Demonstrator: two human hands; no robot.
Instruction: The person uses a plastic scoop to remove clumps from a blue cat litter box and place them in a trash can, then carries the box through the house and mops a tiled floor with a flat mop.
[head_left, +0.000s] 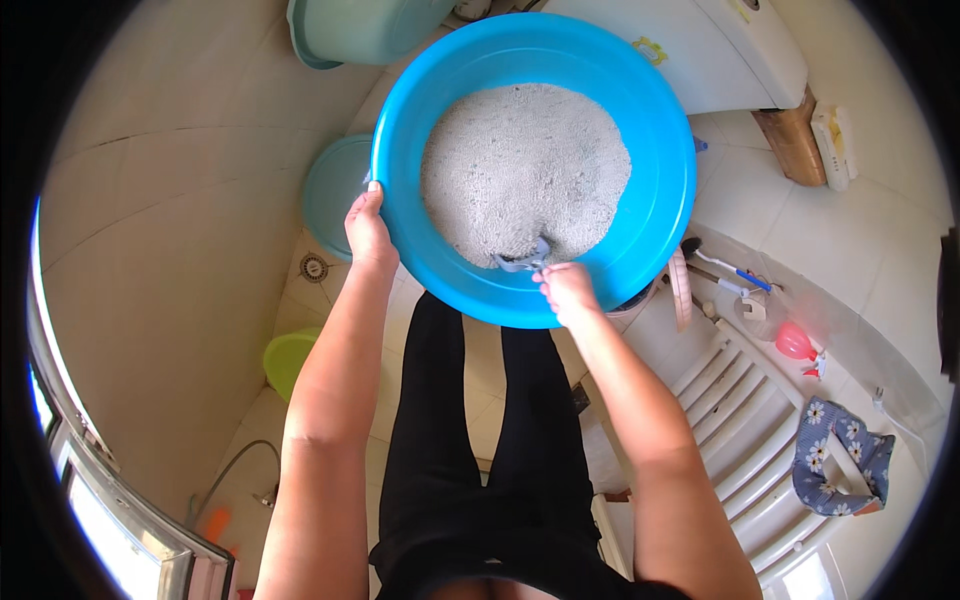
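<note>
A big round blue basin (655, 200) sits in front of me, its bottom covered with pale grey cat litter (520, 160). My left hand (369, 228) is closed on the basin's left rim, with the thumb over the edge. Across the near rim reaches my right hand (567, 290), fingers wrapped round the handle of a grey litter scoop (524, 259). The scoop's head rests in the litter near the front wall, where a small hollow shows darker. Part of the scoop's handle is hidden by my fingers.
Light green tubs (345, 195) are at the left and far left, a lime green basin (290, 360) lower down. A white appliance (700, 50) stands far right. At right are a white slatted chair (745, 430), a floral cloth (840, 455), a pink spray bottle (797, 342) and brushes.
</note>
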